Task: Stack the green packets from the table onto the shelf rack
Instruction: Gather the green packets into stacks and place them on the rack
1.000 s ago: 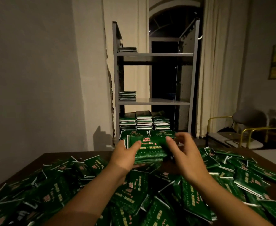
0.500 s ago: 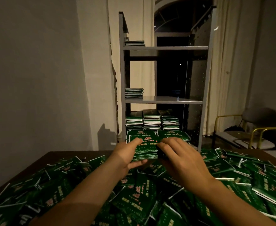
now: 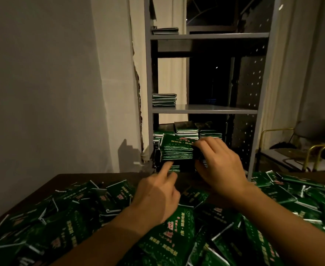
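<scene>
Just above the frame's centre, a bundle of green packets (image 3: 177, 150) is held up in front of the shelf rack (image 3: 206, 109); the right hand (image 3: 218, 166) clamps its right end, fingers curled over the top; the left hand (image 3: 157, 194) touches its lower edge with one straight index finger, the others folded; loose packets (image 3: 167, 239) cover the dark surface (image 3: 104, 178) across the bottom; stacked packets (image 3: 164, 100) sit on the shelves; a chair (image 3: 300, 150) stands at right.
</scene>
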### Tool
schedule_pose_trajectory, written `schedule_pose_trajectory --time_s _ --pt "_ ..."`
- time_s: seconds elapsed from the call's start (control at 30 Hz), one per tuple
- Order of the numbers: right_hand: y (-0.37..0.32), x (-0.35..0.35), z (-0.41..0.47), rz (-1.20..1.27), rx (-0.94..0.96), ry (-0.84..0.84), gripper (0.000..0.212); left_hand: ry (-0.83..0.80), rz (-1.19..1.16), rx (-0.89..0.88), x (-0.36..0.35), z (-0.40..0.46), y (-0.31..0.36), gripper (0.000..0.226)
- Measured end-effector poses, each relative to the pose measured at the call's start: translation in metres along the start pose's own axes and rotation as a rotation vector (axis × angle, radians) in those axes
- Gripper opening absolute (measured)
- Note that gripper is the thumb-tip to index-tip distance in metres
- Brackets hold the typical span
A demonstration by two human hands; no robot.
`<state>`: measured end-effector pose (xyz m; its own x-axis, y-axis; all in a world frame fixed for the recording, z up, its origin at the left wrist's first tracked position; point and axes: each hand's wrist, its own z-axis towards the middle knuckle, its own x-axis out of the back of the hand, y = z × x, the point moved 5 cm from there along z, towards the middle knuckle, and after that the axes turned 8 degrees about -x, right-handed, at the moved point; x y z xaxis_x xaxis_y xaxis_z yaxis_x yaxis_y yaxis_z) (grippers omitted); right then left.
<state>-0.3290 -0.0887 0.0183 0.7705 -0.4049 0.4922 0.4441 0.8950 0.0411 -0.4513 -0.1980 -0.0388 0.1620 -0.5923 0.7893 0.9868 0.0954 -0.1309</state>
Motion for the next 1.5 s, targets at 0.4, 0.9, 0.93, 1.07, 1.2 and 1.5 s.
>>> schedule_pose_trajectory --time_s 0.4,0.9,0.93,1.07,1.2,1.5 --pt "-0.009 -0.043 0.024 -0.106 0.051 -0.108 0.041 -0.024 0.052 0.02 -0.024 0.004 -0.014 0.038" --pt "0.003 -0.034 0.024 -0.034 -0.136 -0.251 0.043 0.145 0.086 -0.016 -0.008 0.023 -0.026 0.024" --pt "-0.001 -0.031 0.019 -0.057 -0.077 -0.219 0.036 0.137 0.086 -0.004 -0.007 0.025 -0.027 0.025" --pt "-0.012 -0.037 0.009 -0.068 0.019 -0.257 0.024 0.104 0.104 0.03 -0.006 0.03 -0.028 0.025" --pt "-0.012 -0.044 0.018 -0.02 -0.096 -0.351 0.022 0.096 0.101 0.046 -0.005 0.035 -0.033 0.019" --pt "-0.011 -0.028 0.014 0.034 -0.167 -0.481 0.018 0.127 -0.026 0.127 0.009 0.025 -0.027 0.017"
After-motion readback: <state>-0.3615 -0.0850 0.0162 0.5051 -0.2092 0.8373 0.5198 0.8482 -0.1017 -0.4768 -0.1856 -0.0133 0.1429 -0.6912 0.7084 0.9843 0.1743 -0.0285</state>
